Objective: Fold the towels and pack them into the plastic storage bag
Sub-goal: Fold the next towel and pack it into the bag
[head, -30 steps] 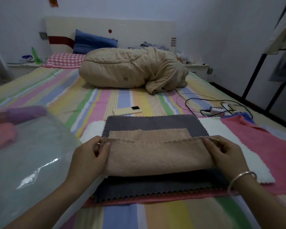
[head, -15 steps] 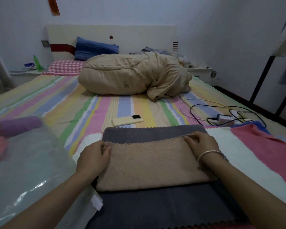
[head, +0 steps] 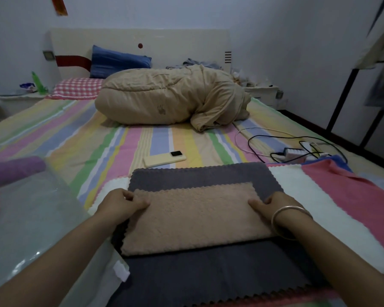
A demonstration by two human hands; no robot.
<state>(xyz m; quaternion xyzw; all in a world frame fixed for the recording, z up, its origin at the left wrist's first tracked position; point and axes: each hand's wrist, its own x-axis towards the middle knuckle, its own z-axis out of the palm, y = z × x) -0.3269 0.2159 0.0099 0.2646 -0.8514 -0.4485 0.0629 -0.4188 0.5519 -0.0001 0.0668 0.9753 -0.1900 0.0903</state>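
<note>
No writing can be read anywhere on the bed. At far left, your clear plastic storage bag [head: 29,220] lies glossy and crinkled, with a purple rolled towel [head: 13,168] and a pink one showing at its far end. Your left hand [head: 120,203] grips the left end of the folded tan towel [head: 193,216], fingers curled over its edge. That fleecy rectangle rests on a flat grey towel [head: 200,176] with zigzag edges. Your right hand [head: 268,206], its wrist in a metal bangle [head: 286,214], holds the right end, thumb on top.
</note>
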